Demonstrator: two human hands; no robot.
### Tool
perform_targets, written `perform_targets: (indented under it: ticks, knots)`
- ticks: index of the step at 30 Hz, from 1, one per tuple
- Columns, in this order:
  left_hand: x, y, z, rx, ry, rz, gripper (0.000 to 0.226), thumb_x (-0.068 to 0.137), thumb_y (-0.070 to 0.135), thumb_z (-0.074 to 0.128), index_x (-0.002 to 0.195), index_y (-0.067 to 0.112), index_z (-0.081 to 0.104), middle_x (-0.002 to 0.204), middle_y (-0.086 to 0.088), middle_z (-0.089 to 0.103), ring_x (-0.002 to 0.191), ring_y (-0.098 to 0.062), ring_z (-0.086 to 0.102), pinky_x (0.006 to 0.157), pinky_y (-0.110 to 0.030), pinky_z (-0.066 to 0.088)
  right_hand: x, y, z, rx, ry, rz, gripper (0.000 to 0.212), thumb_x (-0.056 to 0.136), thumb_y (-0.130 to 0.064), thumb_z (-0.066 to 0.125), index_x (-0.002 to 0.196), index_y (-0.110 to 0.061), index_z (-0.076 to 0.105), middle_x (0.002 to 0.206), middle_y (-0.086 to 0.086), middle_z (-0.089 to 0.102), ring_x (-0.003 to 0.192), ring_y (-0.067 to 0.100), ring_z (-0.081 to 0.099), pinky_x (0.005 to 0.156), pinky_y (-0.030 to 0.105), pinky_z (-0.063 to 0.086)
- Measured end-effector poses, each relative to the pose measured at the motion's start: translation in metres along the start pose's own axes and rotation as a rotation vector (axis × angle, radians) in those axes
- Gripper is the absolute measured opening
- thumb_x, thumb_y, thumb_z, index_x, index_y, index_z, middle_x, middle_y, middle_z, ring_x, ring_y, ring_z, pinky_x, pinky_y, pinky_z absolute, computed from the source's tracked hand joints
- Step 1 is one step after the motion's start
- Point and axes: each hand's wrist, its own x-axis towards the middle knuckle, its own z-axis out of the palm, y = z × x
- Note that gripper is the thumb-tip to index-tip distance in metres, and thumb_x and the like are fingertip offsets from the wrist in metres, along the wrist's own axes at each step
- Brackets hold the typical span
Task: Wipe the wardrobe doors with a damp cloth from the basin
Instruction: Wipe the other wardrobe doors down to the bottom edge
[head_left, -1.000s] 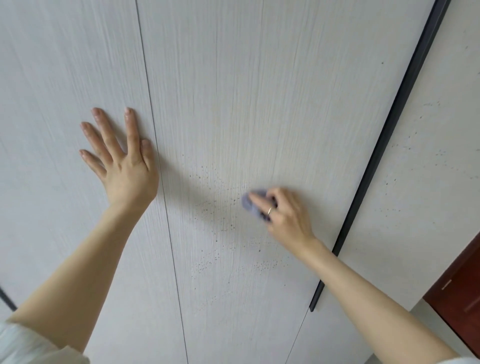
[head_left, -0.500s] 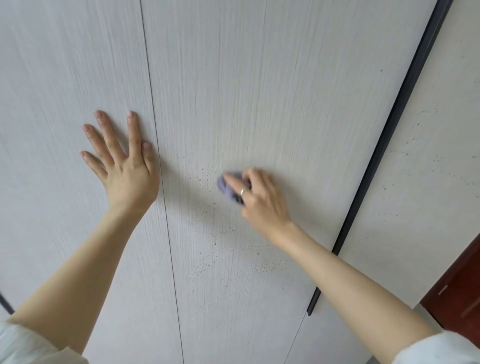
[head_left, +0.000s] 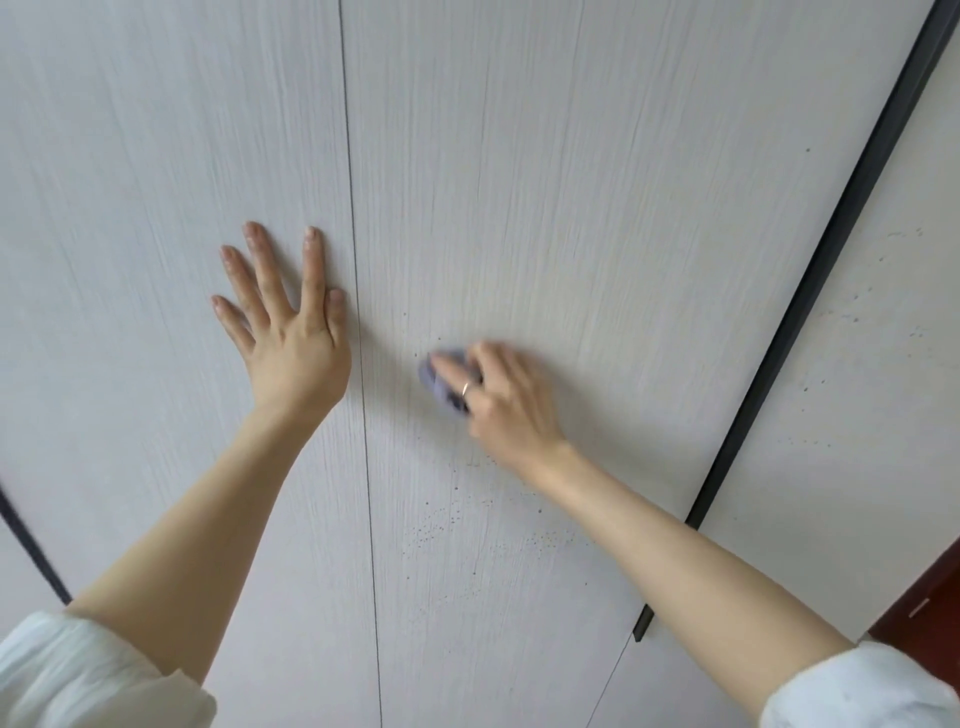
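Note:
Pale wood-grain wardrobe doors fill the view; the middle door (head_left: 545, 182) carries small dark specks low down. My right hand (head_left: 501, 400) grips a small bunched purple cloth (head_left: 441, 384) and presses it against the middle door, just right of the seam between doors. My left hand (head_left: 285, 322) lies flat with fingers spread on the left door (head_left: 156, 182), its thumb close to the seam. Most of the cloth is hidden under my fingers.
A black vertical handle strip (head_left: 810, 291) runs down the middle door's right edge. Beyond it is a speckled pale panel (head_left: 872, 389). Dark red-brown woodwork (head_left: 935, 597) shows at the lower right corner. Another dark strip (head_left: 26, 540) is at the far left.
My right hand has slid the cloth leftward and upward across the middle door, toward the seam. My left hand has stayed flat on the left door.

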Motion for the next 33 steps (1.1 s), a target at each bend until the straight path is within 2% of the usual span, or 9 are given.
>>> perform_targets:
  ticks: [4, 8, 10, 12, 17, 22, 27, 30, 33]
  knots:
    - [-0.001, 0.000, -0.002, 0.010, -0.007, 0.009, 0.052, 0.102, 0.033, 0.024, 0.150, 0.034, 0.003, 0.157, -0.012, -0.012, 0.143, -0.035, -0.014, 0.112, -0.057, -0.006, 0.051, 0.004, -0.006, 0.048, 0.167, 0.309, 0.043, 0.063, 0.006, 0.073, 0.103, -0.009, 0.071, 0.076, 0.012, 0.054, 0.064, 0.029, 0.053, 0.051, 0.031, 0.042]
    - [-0.001, -0.003, -0.005, 0.026, -0.023, 0.019, 0.052, 0.102, 0.033, 0.025, 0.150, 0.032, 0.005, 0.157, -0.013, -0.011, 0.143, -0.036, -0.014, 0.112, -0.058, -0.005, 0.006, -0.027, 0.011, 0.007, -0.010, -0.006, 0.029, 0.078, -0.002, 0.051, 0.093, -0.013, 0.073, 0.074, 0.007, 0.058, 0.065, 0.026, 0.057, 0.052, 0.030, 0.043]
    - [-0.002, -0.005, -0.007, 0.025, -0.040, 0.026, 0.052, 0.102, 0.032, 0.026, 0.150, 0.032, 0.005, 0.157, -0.012, -0.012, 0.143, -0.036, -0.014, 0.112, -0.058, -0.005, -0.014, -0.034, 0.011, -0.044, -0.132, -0.151, 0.044, 0.086, -0.002, 0.032, 0.086, -0.017, 0.073, 0.071, 0.003, 0.058, 0.063, 0.022, 0.057, 0.052, 0.029, 0.042]
    - [-0.003, -0.005, -0.008, 0.025, -0.049, 0.036, 0.052, 0.102, 0.032, 0.026, 0.150, 0.032, 0.005, 0.157, -0.012, -0.013, 0.143, -0.035, -0.015, 0.112, -0.057, -0.006, 0.004, -0.030, 0.007, -0.035, -0.126, -0.103, 0.038, 0.081, -0.004, 0.037, 0.087, -0.017, 0.072, 0.071, 0.004, 0.057, 0.063, 0.024, 0.057, 0.053, 0.030, 0.040]
    - [-0.002, -0.007, -0.010, 0.025, -0.061, 0.053, 0.053, 0.103, 0.033, 0.026, 0.150, 0.033, 0.004, 0.157, -0.010, -0.014, 0.143, -0.034, -0.016, 0.113, -0.056, -0.007, 0.093, -0.022, -0.007, 0.011, 0.135, 0.197, 0.037, 0.070, 0.001, 0.053, 0.101, -0.009, 0.070, 0.079, 0.015, 0.056, 0.069, 0.030, 0.055, 0.055, 0.035, 0.041]
    - [-0.003, -0.013, -0.014, 0.051, -0.083, 0.078, 0.054, 0.103, 0.032, 0.029, 0.150, 0.034, 0.003, 0.157, -0.009, -0.014, 0.143, -0.032, -0.016, 0.114, -0.053, -0.006, 0.046, -0.038, 0.017, -0.028, 0.063, 0.037, 0.032, 0.081, -0.011, 0.044, 0.097, -0.012, 0.072, 0.074, 0.010, 0.057, 0.064, 0.026, 0.055, 0.051, 0.032, 0.041]
    - [-0.007, -0.016, -0.017, 0.067, -0.127, 0.074, 0.054, 0.103, 0.033, 0.026, 0.149, 0.036, 0.000, 0.157, -0.007, -0.018, 0.143, -0.031, -0.019, 0.114, -0.055, -0.005, -0.042, -0.026, 0.029, -0.171, -0.230, -0.303, 0.018, 0.084, -0.013, 0.053, 0.086, -0.021, 0.069, 0.072, -0.003, 0.057, 0.063, 0.016, 0.054, 0.053, 0.027, 0.041]
    - [-0.007, -0.019, -0.018, 0.068, -0.122, 0.069, 0.054, 0.103, 0.031, 0.027, 0.149, 0.037, -0.001, 0.157, -0.007, -0.018, 0.143, -0.031, -0.019, 0.114, -0.055, -0.005, -0.028, 0.007, 0.009, -0.138, -0.179, -0.258, 0.035, 0.083, -0.004, 0.040, 0.091, -0.017, 0.071, 0.071, 0.002, 0.055, 0.061, 0.021, 0.054, 0.053, 0.027, 0.040]
    - [-0.008, -0.014, -0.016, 0.043, -0.110, 0.037, 0.055, 0.103, 0.027, 0.029, 0.149, 0.037, 0.001, 0.157, -0.006, -0.017, 0.143, -0.032, -0.018, 0.113, -0.057, -0.004, 0.004, 0.040, -0.024, -0.128, -0.073, -0.110, 0.036, 0.070, 0.001, 0.053, 0.098, -0.011, 0.071, 0.073, 0.012, 0.056, 0.064, 0.028, 0.056, 0.055, 0.031, 0.043]
